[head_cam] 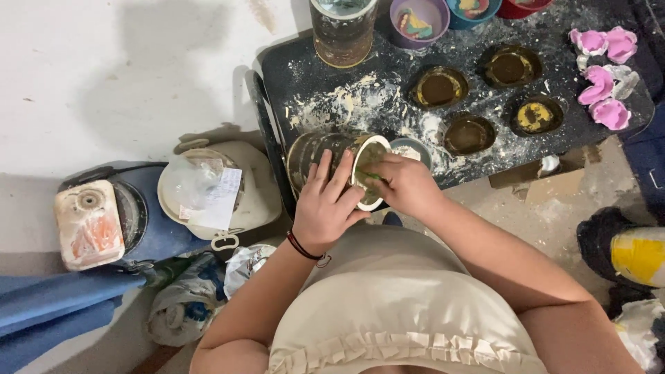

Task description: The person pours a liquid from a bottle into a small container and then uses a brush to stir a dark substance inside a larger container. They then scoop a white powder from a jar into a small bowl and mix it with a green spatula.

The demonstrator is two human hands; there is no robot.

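The left hand [324, 208] wraps around a tipped cup [336, 163] at the bench [305, 69] edge, six o'clock. The right hand [405, 183] pinches inside its mouth, maybe holding something green. Gunk could spill out.

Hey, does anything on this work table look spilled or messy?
Yes. White powder is strewn across the black tray, thickest just above the tipped cup in the left hand. The round moulds are smeared too.
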